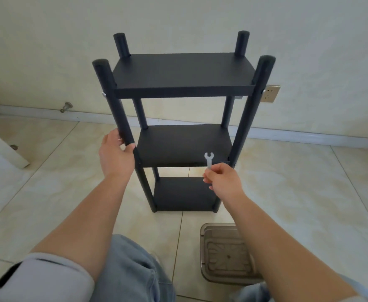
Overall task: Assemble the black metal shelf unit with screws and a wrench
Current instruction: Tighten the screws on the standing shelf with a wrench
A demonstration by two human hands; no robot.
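A: Wrench [208, 160] work came first: how should that step have gone?

B: The right hand [223, 179] pinched the small silver wrench by its lower end, open jaw up, just in front of the middle board. I judged it should go to the bolt [263, 91] on the front right post, seated squarely, turned in short strokes. The left hand [115, 154], fingers curled round the front left post [115, 107], should have steadied the frame.

A: And the shelf [184, 118] itself?

B: It stood upright on a pale tiled floor [309, 192], near a cream wall, between the person's arms. Matte black, three flat boards, four round posts rising past the top board. Silver bolt heads showed beside that board. It looked nearly finished.
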